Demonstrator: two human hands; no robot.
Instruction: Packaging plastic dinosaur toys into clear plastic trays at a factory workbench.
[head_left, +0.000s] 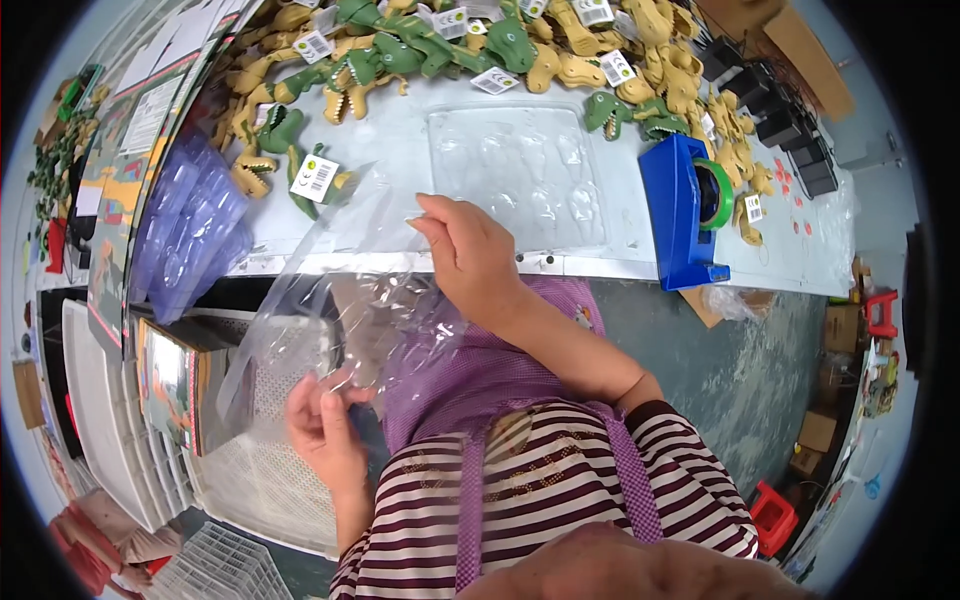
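Note:
A large transparent plastic bag [290, 330] hangs between my two hands in front of the table's edge. My right hand [472, 258] pinches its upper right part, thumb against fingers. Lower down and to the left, my left hand [328, 425] has thumb and fingers closed on the film at the bag's lower side. On the white table [370, 140], just beyond my right hand, lies a transparent moulded plastic tray [434, 185] with several shaped hollows. A green toy dinosaur [290, 150] with a white tag lies to the left of the tray.
Tan and green toy dinosaurs [655, 50] crowd the table's far side. A blue tape dispenser [668, 215] stands at the right, near the front edge. Stacked transparent purple-tinted plastic pieces [190, 220] and tall printed cards [130, 190] are at the left. White crates [270, 470] stand below.

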